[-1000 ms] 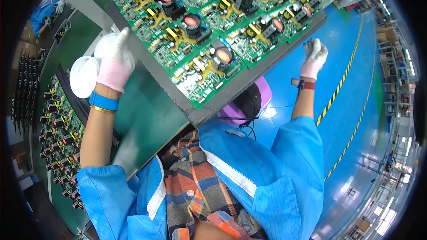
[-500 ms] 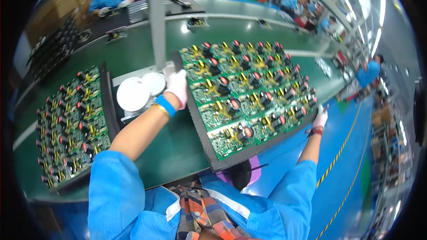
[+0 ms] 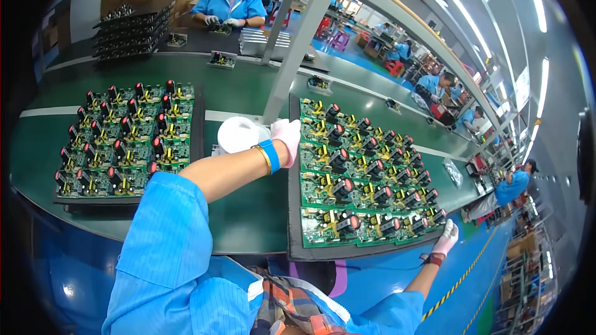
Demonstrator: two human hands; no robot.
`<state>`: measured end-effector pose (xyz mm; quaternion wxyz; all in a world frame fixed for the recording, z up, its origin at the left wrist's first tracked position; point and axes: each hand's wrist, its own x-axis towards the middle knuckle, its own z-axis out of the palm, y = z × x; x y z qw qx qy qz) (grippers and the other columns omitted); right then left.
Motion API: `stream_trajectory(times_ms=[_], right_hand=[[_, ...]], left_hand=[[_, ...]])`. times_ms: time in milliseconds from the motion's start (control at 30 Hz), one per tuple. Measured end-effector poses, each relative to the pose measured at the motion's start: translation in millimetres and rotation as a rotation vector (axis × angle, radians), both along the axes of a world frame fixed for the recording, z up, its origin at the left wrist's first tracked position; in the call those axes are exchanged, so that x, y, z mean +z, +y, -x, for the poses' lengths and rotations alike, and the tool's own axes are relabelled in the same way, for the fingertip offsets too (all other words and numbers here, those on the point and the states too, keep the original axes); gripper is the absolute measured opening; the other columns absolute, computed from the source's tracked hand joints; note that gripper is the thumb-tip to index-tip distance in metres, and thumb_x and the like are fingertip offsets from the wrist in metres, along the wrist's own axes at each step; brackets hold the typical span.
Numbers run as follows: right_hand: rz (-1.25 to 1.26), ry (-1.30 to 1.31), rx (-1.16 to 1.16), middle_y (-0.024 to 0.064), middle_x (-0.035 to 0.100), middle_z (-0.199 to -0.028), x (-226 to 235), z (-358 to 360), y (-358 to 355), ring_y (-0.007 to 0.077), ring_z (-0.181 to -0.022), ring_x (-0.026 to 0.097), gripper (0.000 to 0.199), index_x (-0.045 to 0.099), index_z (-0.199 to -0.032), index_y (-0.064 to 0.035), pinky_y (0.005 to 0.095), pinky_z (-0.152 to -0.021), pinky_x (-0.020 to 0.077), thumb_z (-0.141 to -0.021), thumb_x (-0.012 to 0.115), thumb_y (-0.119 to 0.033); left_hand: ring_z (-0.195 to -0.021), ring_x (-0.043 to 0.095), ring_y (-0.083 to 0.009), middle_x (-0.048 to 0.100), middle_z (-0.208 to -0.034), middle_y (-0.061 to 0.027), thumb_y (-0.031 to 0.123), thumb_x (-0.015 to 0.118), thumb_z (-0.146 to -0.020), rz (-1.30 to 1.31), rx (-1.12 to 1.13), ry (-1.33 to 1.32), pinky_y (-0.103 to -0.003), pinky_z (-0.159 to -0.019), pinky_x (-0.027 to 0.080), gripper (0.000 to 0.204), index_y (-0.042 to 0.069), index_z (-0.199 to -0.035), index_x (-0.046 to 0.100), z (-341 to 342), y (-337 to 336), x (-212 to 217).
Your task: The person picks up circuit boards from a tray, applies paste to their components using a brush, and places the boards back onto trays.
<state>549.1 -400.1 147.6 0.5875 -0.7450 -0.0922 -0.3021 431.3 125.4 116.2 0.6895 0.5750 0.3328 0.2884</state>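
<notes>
Head view, green workbench [image 3: 248, 217] running left to right.

Left hand [image 3: 287, 138]: white glove, blue wristband and a thin bangle at the wrist. Fingers curled over the far-left edge of the black tray [image 3: 294, 223], gripping it. Blue sleeve reaches in from the near left.

Right hand [image 3: 446, 237]: white glove, dark strap at the wrist. It sits at the near-right corner of the same tray, fingers against the tray's edge; how far they wrap around it cannot be told at this size.

The tray lies flat on the bench, right of centre, its near edge at the bench's near edge. It carries a panel of green circuit boards [image 3: 360, 180], in rows, fitted with black capacitors with red tops, yellow wound parts and other small components.

Just left of the left hand: a white round tub [image 3: 238, 134], touching or nearly touching the glove; which of the two cannot be told.

Well to the left: a second black tray of green circuit boards [image 3: 127, 142], same kind, lying flat, untouched.

A grey metal post [image 3: 298, 43] rises from the bench just beyond the left hand.

Far side: a person in a blue coat and white gloves [image 3: 228, 5] at a dark work surface, stacked racks of boards [image 3: 130, 28] to their left. More blue-coated people along the right aisle [image 3: 434, 84].
</notes>
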Motion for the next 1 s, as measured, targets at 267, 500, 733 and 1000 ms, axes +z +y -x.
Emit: stream_trajectory(times_ms=[267,500,733,1000], right_hand=[[0.176,-0.082,0.125,0.0029,0.050,-0.084,79,97,34,0.0110,-0.077,0.045,0.023,0.053,-0.094,0.0027,0.0245,-0.071,0.0389,-0.092,0.049,-0.020],[0.114,0.020,0.460,0.0006,0.045,-0.080,102,159,130,0.0084,-0.074,0.039,0.018,0.049,-0.091,0.0002,0.0220,-0.070,0.0352,-0.094,0.044,-0.017],[0.130,0.052,0.648,-0.0010,0.042,-0.078,76,189,236,0.0084,-0.074,0.039,0.011,0.049,-0.086,-0.0018,0.0221,-0.070,0.0343,-0.091,0.047,-0.012],[0.169,0.112,0.889,-0.0017,0.045,-0.077,53,234,372,0.0068,-0.072,0.040,0.011,0.051,-0.086,-0.0030,0.0209,-0.066,0.0357,-0.090,0.048,-0.013]], left_hand=[[-0.071,0.054,-0.0154,0.059,-0.078,-0.0068,0.023,0.055,-0.085,0.118,-0.059,-0.156,-0.032,-0.065,0.044,0.020,0.003,-0.085,0.058,114,37,78],[-0.066,0.044,-0.0132,0.052,-0.069,-0.0044,0.027,0.053,-0.085,-0.353,-0.035,-0.074,-0.033,-0.061,0.037,0.027,0.002,-0.077,0.058,273,103,117],[-0.077,0.060,-0.0138,0.064,-0.087,-0.0067,0.022,0.048,-0.091,-0.033,0.132,-0.109,-0.027,-0.072,0.048,0.026,-0.001,-0.096,0.059,439,104,151],[-0.073,0.059,-0.0128,0.062,-0.084,-0.0058,0.018,0.049,-0.090,-0.086,0.403,-0.007,-0.028,-0.068,0.048,0.021,0.000,-0.092,0.059,565,154,144]])
